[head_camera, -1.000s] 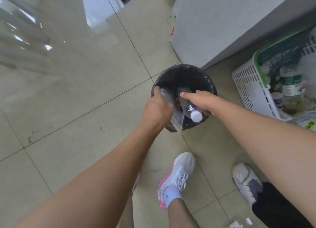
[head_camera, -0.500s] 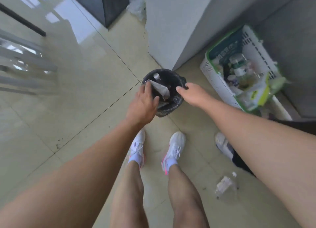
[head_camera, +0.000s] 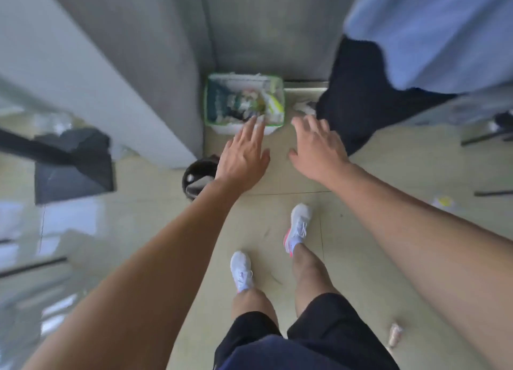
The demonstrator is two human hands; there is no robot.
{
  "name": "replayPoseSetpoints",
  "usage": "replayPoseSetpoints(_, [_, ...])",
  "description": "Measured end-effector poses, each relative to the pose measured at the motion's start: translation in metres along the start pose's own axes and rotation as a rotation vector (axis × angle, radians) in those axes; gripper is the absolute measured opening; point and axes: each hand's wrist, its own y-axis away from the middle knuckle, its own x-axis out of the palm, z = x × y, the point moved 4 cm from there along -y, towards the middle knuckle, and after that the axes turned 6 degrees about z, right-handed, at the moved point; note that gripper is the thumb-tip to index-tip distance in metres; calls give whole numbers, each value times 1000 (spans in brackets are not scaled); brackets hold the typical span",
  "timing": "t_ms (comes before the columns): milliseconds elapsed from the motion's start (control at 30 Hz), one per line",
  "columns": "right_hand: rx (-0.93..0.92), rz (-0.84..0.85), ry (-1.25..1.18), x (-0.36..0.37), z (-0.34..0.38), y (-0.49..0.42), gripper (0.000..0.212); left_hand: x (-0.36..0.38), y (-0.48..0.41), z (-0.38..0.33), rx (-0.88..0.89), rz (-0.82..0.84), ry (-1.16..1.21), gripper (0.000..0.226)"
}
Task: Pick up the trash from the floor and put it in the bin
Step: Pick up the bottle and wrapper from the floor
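The black bin [head_camera: 194,175] stands on the tiled floor left of centre, partly hidden by my left wrist, with pale trash showing inside it. My left hand [head_camera: 243,155] is spread flat with nothing in it, above and to the right of the bin. My right hand [head_camera: 319,144] is also spread and holds nothing, level with the left one. A crumpled piece of trash [head_camera: 394,335] lies on the floor at the lower right. Another pale scrap [head_camera: 442,201] lies further right. More crumpled paper [head_camera: 304,105] sits beside the basket.
A white basket with a green rim [head_camera: 244,129], full of bottles and packets, stands against the grey wall ahead. A grey cabinet [head_camera: 97,78] rises on the left. Another person in dark trousers and a blue shirt [head_camera: 369,100] stands at the right. My feet [head_camera: 298,225] are below.
My hands have let go of the bottle and paper into the bin and lifted away, spread. The view has risen and swung right, so the bin now lies to the left.
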Motion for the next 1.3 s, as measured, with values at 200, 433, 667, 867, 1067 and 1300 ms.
replayPoseSetpoints(200, [450, -168, -122, -56, -181, 154, 59, -10, -21, -203, 498, 91, -172, 67])
replayPoseSetpoints(433, [983, -286, -337, -36, -384, 379, 68, 101, -8, -478, 826, 350, -309, 70])
replayPoseSetpoints(667, [1433, -307, -514, 34, -558, 611, 66, 236, 63, -762, 1195, 444, -389, 76])
replayPoseSetpoints(867, [1569, -288, -543, 68, -676, 717, 67, 311, 85, -920, 1299, 457, -445, 79])
replayPoseSetpoints(1067, [1557, -298, -606, 77, -811, 730, 66, 369, 46, -1037, 1312, 465, -450, 76])
replayPoseSetpoints(1300, [1567, -271, -666, 91, -998, 724, 72, 463, -35, -1196, 1270, 522, -418, 73])
